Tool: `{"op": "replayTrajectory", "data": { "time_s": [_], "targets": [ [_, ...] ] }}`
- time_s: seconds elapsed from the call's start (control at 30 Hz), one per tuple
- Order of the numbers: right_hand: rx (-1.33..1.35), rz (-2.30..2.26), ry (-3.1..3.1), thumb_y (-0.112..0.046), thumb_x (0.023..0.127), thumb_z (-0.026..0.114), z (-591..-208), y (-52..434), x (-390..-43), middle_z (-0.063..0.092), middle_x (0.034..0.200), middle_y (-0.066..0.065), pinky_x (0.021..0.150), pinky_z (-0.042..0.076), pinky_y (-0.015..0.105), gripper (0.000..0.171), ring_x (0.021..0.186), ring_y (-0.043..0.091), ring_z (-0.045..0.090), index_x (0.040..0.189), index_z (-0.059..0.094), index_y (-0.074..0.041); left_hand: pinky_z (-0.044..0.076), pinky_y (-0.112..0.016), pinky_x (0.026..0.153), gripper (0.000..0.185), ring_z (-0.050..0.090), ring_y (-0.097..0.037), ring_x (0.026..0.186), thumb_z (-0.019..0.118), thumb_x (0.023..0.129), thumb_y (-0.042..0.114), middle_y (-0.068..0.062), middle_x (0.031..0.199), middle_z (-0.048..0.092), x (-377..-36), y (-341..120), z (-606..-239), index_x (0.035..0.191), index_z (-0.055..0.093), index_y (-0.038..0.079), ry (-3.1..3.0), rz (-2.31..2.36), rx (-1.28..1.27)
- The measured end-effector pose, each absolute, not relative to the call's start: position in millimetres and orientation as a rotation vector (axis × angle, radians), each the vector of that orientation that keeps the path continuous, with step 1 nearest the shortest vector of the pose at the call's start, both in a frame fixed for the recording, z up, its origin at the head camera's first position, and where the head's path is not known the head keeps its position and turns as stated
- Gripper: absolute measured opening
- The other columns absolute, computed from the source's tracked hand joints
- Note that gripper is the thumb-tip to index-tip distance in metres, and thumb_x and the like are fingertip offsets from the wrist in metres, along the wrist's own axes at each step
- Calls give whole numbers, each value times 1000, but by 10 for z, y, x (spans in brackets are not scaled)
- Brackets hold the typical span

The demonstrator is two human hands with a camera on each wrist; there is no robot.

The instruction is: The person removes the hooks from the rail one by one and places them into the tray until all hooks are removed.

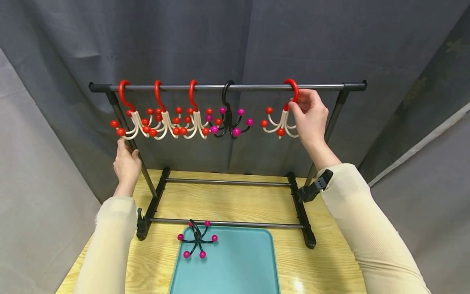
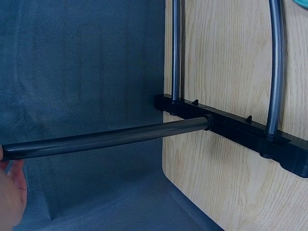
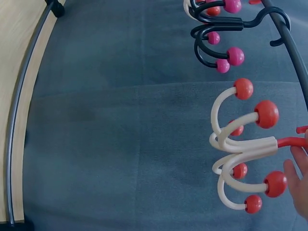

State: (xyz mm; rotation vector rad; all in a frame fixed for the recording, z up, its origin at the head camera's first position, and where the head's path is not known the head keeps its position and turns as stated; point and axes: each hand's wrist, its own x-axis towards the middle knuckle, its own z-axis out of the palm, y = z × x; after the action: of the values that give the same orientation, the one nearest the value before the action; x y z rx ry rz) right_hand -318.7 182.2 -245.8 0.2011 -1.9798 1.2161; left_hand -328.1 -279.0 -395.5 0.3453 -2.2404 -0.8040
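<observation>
My right hand (image 1: pixel 310 116) pinches the red hook of a white multi-arm hanger (image 1: pixel 284 118) with red ball tips. That hook loops over the top rail (image 1: pixel 257 87) of a dark clothes rack, near its right end. In the right wrist view the hanger's white arms (image 3: pixel 255 147) hang below the fingers. At the rack's other side, my left hand (image 1: pixel 126 167) grips the left upright post (image 1: pixel 144 167); the left wrist view shows fingers around this post (image 2: pixel 110 138). A black hanger (image 1: pixel 228 118) with pink balls hangs left of the held one.
Three more white hangers with red hooks, such as the leftmost one (image 1: pixel 136 122), hang along the rail's left half. Another black hanger (image 1: pixel 197 236) lies on the far left corner of a teal tray (image 1: pixel 238 261). Grey curtains (image 1: pixel 205 41) surround the wooden table (image 1: pixel 224 200).
</observation>
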Motion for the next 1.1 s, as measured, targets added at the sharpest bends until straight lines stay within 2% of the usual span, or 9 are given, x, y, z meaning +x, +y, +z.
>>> {"op": "replayTrajectory", "data": {
  "time_s": [0.4, 0.67, 0.9, 1.1],
  "targets": [
    [182, 1268, -1966, -16, 82, 66, -2317, 1847, -3022, 67, 99, 8, 81, 48, 19, 25, 86, 6, 63, 103, 57, -7, 37, -59, 72, 41, 55, -44, 90, 51, 90, 13, -13, 107, 55, -3295, -2767, -3953, 127, 36, 16, -2236, -809, 356],
    [233, 1319, -1939, -15, 81, 67, -2385, 1830, -2783, 66, 96, 5, 85, 47, 21, 24, 84, 3, 61, 101, 57, -7, 38, -59, 72, 40, 55, -44, 89, 51, 90, 14, -14, 108, 54, -3278, -2775, -3972, 127, 36, 16, -2236, -806, 359],
    [315, 1302, -1923, -10, 80, 68, -2546, 1803, -2573, 66, 92, 5, 81, 48, 18, 26, 83, 0, 61, 100, 56, 0, 37, -58, 72, 39, 54, -43, 90, 51, 90, 13, -14, 108, 54, -3286, -2778, -3971, 127, 36, 14, -2235, -805, 363],
    [364, 1239, -1958, -6, 78, 68, -2752, 1768, -2414, 63, 91, 5, 71, 44, 14, 25, 84, -1, 60, 98, 56, 3, 37, -57, 75, 41, 55, -40, 93, 51, 90, 13, -14, 108, 55, -3300, -2787, -3984, 128, 36, 17, -2210, -834, 348]
  ]
}}
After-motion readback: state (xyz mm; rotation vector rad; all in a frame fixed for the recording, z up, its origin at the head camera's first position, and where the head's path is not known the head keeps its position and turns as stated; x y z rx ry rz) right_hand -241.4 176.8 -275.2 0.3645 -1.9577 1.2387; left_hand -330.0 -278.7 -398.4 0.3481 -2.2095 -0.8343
